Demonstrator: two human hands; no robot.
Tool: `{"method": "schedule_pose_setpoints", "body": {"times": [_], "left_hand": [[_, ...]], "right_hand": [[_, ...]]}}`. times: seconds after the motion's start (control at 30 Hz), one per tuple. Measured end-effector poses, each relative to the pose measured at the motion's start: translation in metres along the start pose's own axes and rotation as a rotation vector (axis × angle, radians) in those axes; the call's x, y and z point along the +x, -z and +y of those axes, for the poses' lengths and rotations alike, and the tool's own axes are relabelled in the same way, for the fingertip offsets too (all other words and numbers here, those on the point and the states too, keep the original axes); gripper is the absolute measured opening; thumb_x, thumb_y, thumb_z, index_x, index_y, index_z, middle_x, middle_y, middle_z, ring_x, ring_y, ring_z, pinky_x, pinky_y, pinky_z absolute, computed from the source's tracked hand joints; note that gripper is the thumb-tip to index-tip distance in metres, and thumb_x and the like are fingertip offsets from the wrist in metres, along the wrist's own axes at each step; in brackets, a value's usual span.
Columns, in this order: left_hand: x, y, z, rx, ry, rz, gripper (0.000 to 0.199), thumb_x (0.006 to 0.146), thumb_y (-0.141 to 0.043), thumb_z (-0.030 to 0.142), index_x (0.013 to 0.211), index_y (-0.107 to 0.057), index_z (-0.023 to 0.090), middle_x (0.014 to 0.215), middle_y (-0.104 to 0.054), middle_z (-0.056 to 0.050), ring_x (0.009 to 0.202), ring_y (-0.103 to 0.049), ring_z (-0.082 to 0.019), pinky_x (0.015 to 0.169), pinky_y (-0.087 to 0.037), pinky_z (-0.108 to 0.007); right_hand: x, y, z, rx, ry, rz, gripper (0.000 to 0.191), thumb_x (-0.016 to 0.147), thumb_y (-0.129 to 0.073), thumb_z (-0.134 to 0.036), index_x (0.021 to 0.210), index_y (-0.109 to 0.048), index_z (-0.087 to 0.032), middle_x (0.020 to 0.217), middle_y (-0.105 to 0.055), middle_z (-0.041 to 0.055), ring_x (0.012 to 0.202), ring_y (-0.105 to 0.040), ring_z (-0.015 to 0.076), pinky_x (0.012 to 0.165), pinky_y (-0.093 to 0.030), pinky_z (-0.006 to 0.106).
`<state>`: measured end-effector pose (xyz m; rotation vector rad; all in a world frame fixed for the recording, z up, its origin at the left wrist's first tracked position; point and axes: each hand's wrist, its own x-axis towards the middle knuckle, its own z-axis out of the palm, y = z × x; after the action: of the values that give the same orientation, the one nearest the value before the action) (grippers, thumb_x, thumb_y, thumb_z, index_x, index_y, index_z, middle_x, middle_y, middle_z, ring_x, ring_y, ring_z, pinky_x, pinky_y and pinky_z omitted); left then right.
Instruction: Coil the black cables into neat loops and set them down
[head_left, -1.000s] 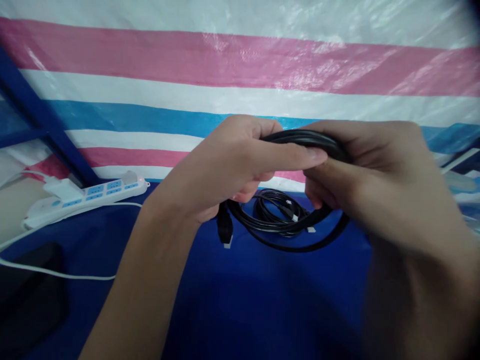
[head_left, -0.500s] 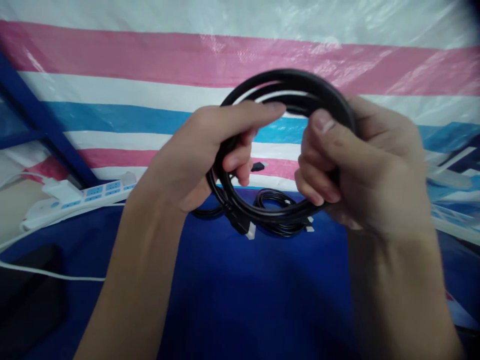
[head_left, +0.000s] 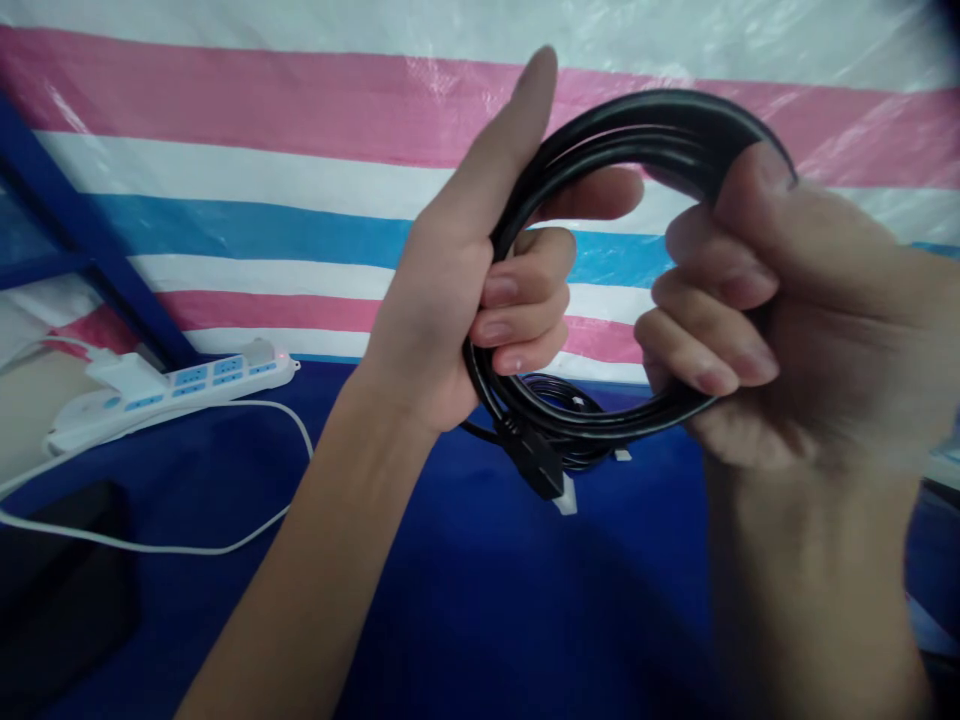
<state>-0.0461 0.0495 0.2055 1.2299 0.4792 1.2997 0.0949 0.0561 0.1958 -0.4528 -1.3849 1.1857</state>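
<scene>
A coiled black cable [head_left: 600,425] is held up in front of me between both hands. My left hand [head_left: 465,290] wraps its lower fingers round the coil's left side, its thumb pointing up and its index finger stretched out inside the loop. On the right side, my right hand [head_left: 787,300] is closed round the coil, thumb pressed on top. From the coil's lower left hangs a black plug [head_left: 534,462] with a pale, whitish cap [head_left: 568,495] on its end. Behind and below, another coiled black cable [head_left: 577,458] lies on the blue surface, partly hidden by the held coil.
A white power strip [head_left: 187,390] with blue sockets and a plugged-in adapter stands at the left. Its white cord [head_left: 225,548] loops across the blue tabletop [head_left: 480,600]. A dark object [head_left: 60,600] lies at lower left. Striped plastic sheeting [head_left: 262,100] hangs behind.
Both hands and the cable coil have moved right and slightly up. My left thumb has swung from lying across the coil to pointing upward, and its lower fingers have curled round the cable.
</scene>
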Motion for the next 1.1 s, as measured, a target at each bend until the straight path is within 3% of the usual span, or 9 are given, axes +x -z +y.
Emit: {"method": "schedule_pose_setpoints", "body": {"times": [0.23, 0.37, 0.5, 0.57, 0.67, 0.73, 0.83, 0.97, 1.1], "left_hand": [[0.001, -0.003, -0.003, 0.038, -0.068, 0.048, 0.052, 0.098, -0.028, 0.038, 0.062, -0.055, 0.012, 0.040, -0.015, 0.006, 0.026, -0.021, -0.002, 0.032, -0.023, -0.012], [0.000, 0.000, -0.003, 0.125, -0.118, 0.082, 0.041, 0.096, -0.032, 0.031, 0.063, -0.050, 0.015, 0.040, -0.018, 0.006, 0.027, -0.021, -0.004, 0.032, -0.026, -0.014], [-0.003, 0.007, 0.001, 0.242, -0.141, 0.098, 0.034, 0.093, -0.036, 0.028, 0.064, -0.047, 0.016, 0.040, -0.019, 0.007, 0.027, -0.018, -0.003, 0.032, -0.025, -0.014], [-0.006, 0.008, 0.001, 0.323, -0.141, 0.064, 0.033, 0.092, -0.036, 0.028, 0.064, -0.048, 0.015, 0.040, -0.019, 0.008, 0.028, -0.019, -0.001, 0.034, -0.026, -0.013], [-0.010, 0.004, -0.005, 0.465, -0.149, -0.047, 0.034, 0.088, -0.034, 0.029, 0.063, -0.047, 0.011, 0.041, -0.021, 0.009, 0.031, -0.021, 0.004, 0.041, -0.027, -0.011], [-0.011, -0.001, -0.010, 0.550, -0.169, -0.102, 0.037, 0.084, -0.029, 0.031, 0.060, -0.046, 0.008, 0.043, -0.024, 0.009, 0.035, -0.024, 0.007, 0.045, -0.026, -0.010], [-0.011, -0.004, -0.013, 0.598, -0.216, -0.073, 0.043, 0.082, -0.023, 0.033, 0.056, -0.044, 0.007, 0.047, -0.022, 0.009, 0.039, -0.026, 0.008, 0.046, -0.024, -0.009], [-0.010, 0.000, -0.009, 0.594, -0.251, -0.006, 0.042, 0.083, -0.037, 0.034, 0.048, -0.034, 0.011, 0.049, -0.013, 0.008, 0.035, -0.028, 0.006, 0.043, -0.021, -0.007], [-0.014, 0.002, -0.006, 0.664, -0.297, 0.003, 0.046, 0.088, -0.025, 0.030, 0.050, -0.036, 0.008, 0.053, -0.014, 0.006, 0.037, -0.034, 0.006, 0.047, -0.023, -0.008]], "right_hand": [[0.001, -0.006, -0.002, 0.039, 0.010, 0.152, 0.034, 0.097, -0.038, -0.015, 0.064, -0.047, -0.019, 0.050, -0.028, -0.0051, 0.027, -0.012, 0.0035, 0.025, -0.010, 0.027], [0.003, -0.005, 0.009, 0.002, 0.151, 0.121, 0.017, 0.095, -0.042, -0.010, 0.099, -0.054, -0.021, 0.048, -0.036, -0.0077, 0.028, -0.016, 0.0076, 0.026, -0.013, 0.027], [0.001, 0.006, 0.012, -0.387, 0.355, 0.016, 0.018, 0.091, -0.053, -0.024, 0.109, -0.058, -0.024, 0.063, -0.051, -0.0019, 0.042, -0.042, 0.0129, 0.036, -0.034, 0.030], [-0.002, 0.013, 0.007, -0.677, 0.370, -0.020, 0.020, 0.088, -0.059, -0.029, 0.109, -0.062, -0.027, 0.078, -0.057, 0.0013, 0.060, -0.053, 0.0152, 0.048, -0.042, 0.030], [-0.004, 0.022, 0.000, -0.976, 0.348, -0.146, 0.014, 0.087, -0.059, -0.023, 0.099, -0.065, -0.030, 0.090, -0.061, 0.0015, 0.078, -0.056, 0.0178, 0.061, -0.042, 0.029], [-0.004, 0.025, 0.001, -0.944, 0.301, -0.219, 0.011, 0.087, -0.057, -0.018, 0.086, -0.065, -0.026, 0.074, -0.059, 0.0015, 0.064, -0.053, 0.0160, 0.051, -0.038, 0.028], [-0.002, 0.023, 0.012, -0.656, 0.188, -0.199, 0.010, 0.081, -0.059, -0.015, 0.080, -0.064, -0.024, 0.053, -0.047, -0.0007, 0.040, -0.036, 0.0110, 0.036, -0.023, 0.024], [-0.002, 0.009, 0.023, -0.477, 0.166, -0.077, 0.013, 0.076, -0.060, -0.013, 0.075, -0.065, -0.025, 0.050, -0.042, -0.0013, 0.039, -0.029, 0.0093, 0.035, -0.021, 0.024], [-0.003, 0.000, 0.022, -0.409, 0.214, -0.030, 0.018, 0.074, -0.057, -0.007, 0.062, -0.059, -0.021, 0.049, -0.034, -0.0019, 0.038, -0.025, 0.0080, 0.034, -0.017, 0.025]]}}
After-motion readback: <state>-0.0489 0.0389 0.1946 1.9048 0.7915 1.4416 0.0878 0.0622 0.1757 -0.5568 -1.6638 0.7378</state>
